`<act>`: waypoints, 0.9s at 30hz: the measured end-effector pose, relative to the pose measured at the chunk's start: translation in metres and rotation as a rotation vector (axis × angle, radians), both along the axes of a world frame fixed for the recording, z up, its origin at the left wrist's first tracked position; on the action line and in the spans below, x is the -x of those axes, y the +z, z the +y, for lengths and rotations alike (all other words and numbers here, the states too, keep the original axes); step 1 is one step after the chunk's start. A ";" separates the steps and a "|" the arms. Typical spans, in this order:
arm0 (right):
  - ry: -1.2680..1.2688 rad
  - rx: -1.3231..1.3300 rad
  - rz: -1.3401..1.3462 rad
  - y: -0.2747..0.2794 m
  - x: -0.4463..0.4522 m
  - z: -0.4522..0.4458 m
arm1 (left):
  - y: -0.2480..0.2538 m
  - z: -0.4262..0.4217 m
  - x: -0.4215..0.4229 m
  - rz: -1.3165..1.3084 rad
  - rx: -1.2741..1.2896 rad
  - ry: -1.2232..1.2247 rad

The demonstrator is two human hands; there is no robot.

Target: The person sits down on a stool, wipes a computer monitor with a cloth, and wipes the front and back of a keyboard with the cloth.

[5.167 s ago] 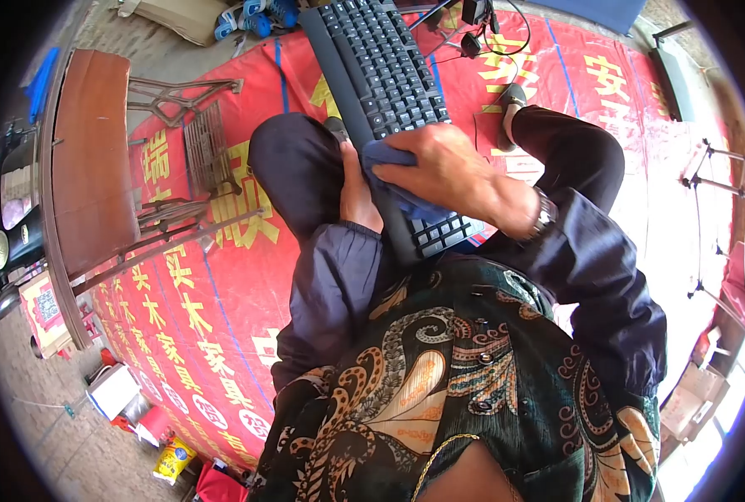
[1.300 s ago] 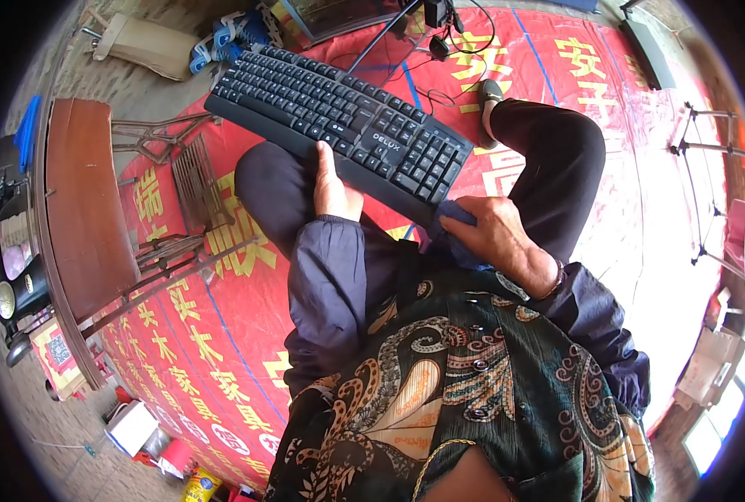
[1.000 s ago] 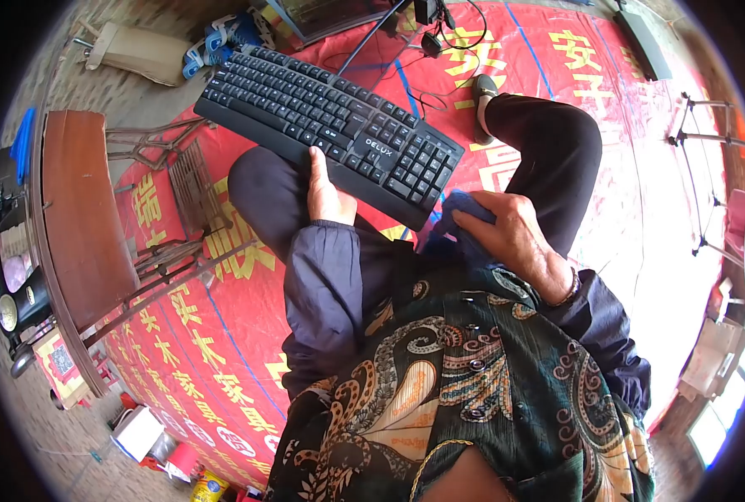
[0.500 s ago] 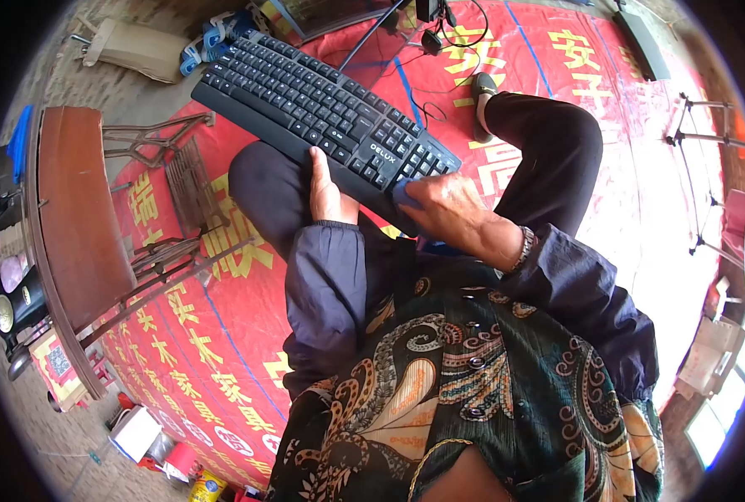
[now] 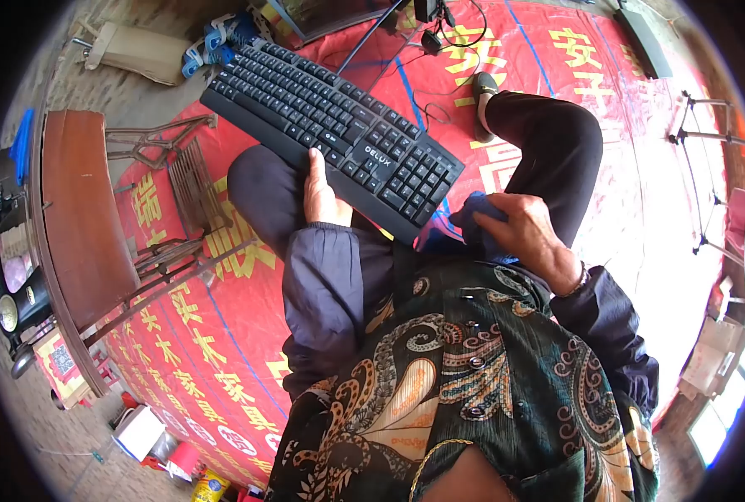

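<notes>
While our left hand (image 5: 322,197) holds the black keyboard (image 5: 330,125) by its near edge, thumb on top and fingers hidden beneath, our right hand (image 5: 529,230) pinches a bunched blue cloth (image 5: 478,219) between thumb and fingers. The cloth is near the keyboard's number-pad corner, apart from it. The keyboard slants across the view above our lap, keys up, its far end up and to the left; the word DELUX shows beside the number pad. Its edge overlaps our left knee (image 5: 259,188), though we cannot tell whether they touch. Below us spreads a red sheet (image 5: 247,335) with yellow characters. To our left stand a brown panel (image 5: 88,209) and a metal frame (image 5: 192,188); beyond the keyboard lie black cables (image 5: 466,43).
</notes>
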State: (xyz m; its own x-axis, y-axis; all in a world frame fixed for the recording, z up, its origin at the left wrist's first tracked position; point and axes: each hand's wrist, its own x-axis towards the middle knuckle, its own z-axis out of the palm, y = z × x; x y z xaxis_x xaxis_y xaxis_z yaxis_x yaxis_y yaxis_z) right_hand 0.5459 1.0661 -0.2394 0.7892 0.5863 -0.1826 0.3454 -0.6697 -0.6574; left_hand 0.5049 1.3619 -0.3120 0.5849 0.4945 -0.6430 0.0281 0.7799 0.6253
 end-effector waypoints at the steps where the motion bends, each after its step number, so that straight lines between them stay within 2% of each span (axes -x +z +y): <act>1: -0.048 -0.026 0.017 0.005 -0.003 0.000 | -0.001 0.000 0.000 -0.024 -0.003 -0.013; 4: -0.103 -0.140 0.045 0.021 -0.003 0.011 | -0.003 0.002 0.004 -0.046 -0.014 -0.044; 9: 0.136 -0.177 -0.165 -0.005 0.014 0.045 | -0.002 0.001 0.008 -0.042 -0.002 -0.024; 14: 0.113 0.003 -0.254 -0.028 -0.009 0.044 | -0.001 0.004 0.010 -0.047 0.004 -0.066; 19: 0.083 0.092 -0.201 -0.034 -0.025 0.015 | 0.006 -0.001 0.009 -0.034 -0.037 -0.041; 22: -0.043 0.026 -0.096 -0.014 -0.025 0.009 | 0.004 -0.001 0.010 -0.052 -0.023 -0.055; 25: -0.035 -0.071 -0.102 0.001 -0.013 0.020 | 0.004 0.000 0.011 -0.040 -0.032 -0.073; 27: 0.058 -0.185 -0.214 -0.001 -0.002 0.035 | 0.005 0.000 0.012 -0.042 -0.027 -0.078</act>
State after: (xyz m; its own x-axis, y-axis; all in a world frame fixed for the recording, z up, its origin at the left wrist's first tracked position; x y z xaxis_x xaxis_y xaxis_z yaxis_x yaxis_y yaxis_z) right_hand 0.5477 1.1012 -0.2407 0.7622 0.6397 0.0992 0.5241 -0.5199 -0.6745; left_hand 0.4927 1.3623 -0.3073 0.6482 0.4636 -0.6041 0.0614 0.7589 0.6483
